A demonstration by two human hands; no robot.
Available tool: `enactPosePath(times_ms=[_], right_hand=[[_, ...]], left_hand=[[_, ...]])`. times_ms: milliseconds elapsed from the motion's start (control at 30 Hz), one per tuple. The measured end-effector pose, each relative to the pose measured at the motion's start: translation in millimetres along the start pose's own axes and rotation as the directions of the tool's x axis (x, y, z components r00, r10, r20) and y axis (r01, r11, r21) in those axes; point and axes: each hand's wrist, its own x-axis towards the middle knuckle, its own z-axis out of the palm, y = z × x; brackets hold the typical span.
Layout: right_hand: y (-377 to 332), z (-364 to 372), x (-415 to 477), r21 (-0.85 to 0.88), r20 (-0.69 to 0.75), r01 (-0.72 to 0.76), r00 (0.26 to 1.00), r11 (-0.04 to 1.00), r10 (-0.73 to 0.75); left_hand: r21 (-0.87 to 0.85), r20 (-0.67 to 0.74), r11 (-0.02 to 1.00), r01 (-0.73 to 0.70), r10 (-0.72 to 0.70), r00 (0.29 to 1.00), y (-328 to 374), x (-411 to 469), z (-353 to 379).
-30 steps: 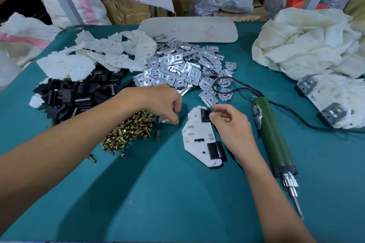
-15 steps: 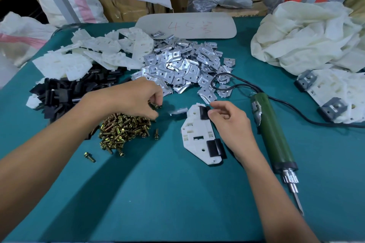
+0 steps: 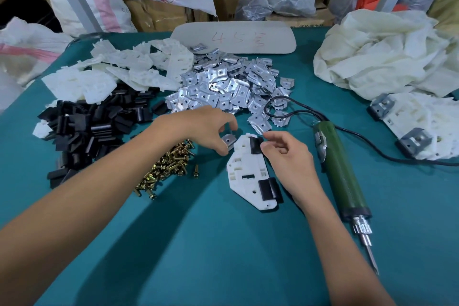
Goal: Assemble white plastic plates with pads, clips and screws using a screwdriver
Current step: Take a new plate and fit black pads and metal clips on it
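Observation:
A white plastic plate (image 3: pixel 244 176) lies flat on the teal table, with one black pad (image 3: pixel 255 144) clipped on its top edge and another (image 3: pixel 267 189) on its lower right edge. My right hand (image 3: pixel 290 156) pinches the top pad at its right side between thumb and forefinger. My left hand (image 3: pixel 206 129) hovers just left of the plate's top corner and pinches a single metal clip (image 3: pixel 229 141) between thumb and fingers. A green electric screwdriver (image 3: pixel 342 169) lies to the right of my right hand, bit pointing toward me.
Brass screws (image 3: pixel 171 166) are heaped under my left wrist. Behind them lie heaps of black pads (image 3: pixel 94 126), white plates (image 3: pixel 119 69) and metal clips (image 3: pixel 228 89). Finished plates (image 3: pixel 422 126) and a white bag (image 3: pixel 385 52) fill the right side. The screwdriver's cable (image 3: pixel 285 112) loops near the clips.
My left hand went from the plate's corner to the screw heap, then came back right and took up the clip lying by the plate. The right hand stayed on the top pad.

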Motion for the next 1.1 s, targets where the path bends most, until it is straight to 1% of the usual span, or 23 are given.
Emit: enactPosePath(times_ms=[67,133,200,300,367,433,500,533,633,733,933,1000,1100], right_hand=[[0,-1,0,0.01,0.003,-0.002,1.0,1.0,0.002],[-1,-1,0,0.021,0.001,-0.006,1.0,1.0,0.006],[-2,0,0,0.03,0.002,-0.01,1.0,0.999,0.01],[-3,-1,-1,0.033,0.004,-0.01,1.0,0.999,0.01],[-3,-1,-1,0.033,0.008,-0.014,1.0,0.999,0.014],[-4,-1,-2,0.027,0.009,-0.017,1.0,0.999,0.017],[-5,-1,-2,0.016,0.004,-0.014,1.0,1.0,0.014],[-6,-1,-2,0.009,0.005,-0.014,1.0,1.0,0.014],[-8,-1,-4,0.0,0.005,-0.014,1.0,1.0,0.014],[-8,-2,-4,-0.002,0.003,-0.016,1.0,1.0,0.016],[-6,-3,-2,-0.038,0.0,-0.013,1.0,0.999,0.013],[-6,-2,-1,-0.072,-0.001,-0.003,1.0,0.997,0.003],[-4,-1,0,-0.097,-0.008,0.005,1.0,0.995,-0.006]], left_hand=[[-0.001,0.055,1.0,-0.018,0.019,0.998,0,5,-3],[-0.01,0.072,1.0,-0.027,0.027,0.997,-1,6,-5],[-0.027,0.01,0.999,-0.047,0.047,0.999,-4,4,-6],[-0.03,-0.148,0.994,-0.106,0.1,0.984,-6,-4,-11],[-0.023,-0.182,0.993,-0.118,0.112,0.977,-8,-17,-14],[0.01,-0.124,0.996,-0.088,0.089,0.988,-14,-33,-18],[0.059,-0.039,0.998,-0.008,0.01,0.999,-22,-48,-21],[0.069,-0.033,0.997,0.03,-0.027,0.999,-25,-52,-22],[0.128,-0.123,0.989,0.073,-0.057,0.991,-28,-53,-13],[0.223,-0.136,0.972,0.07,-0.04,0.99,-26,-43,9],[0.165,-0.147,0.986,0.016,0.009,0.989,-29,-36,17],[0.167,-0.191,0.986,0.005,0.027,0.981,-27,-40,12],[0.103,-0.316,0.994,-0.023,0.055,0.947,-16,-47,4]])
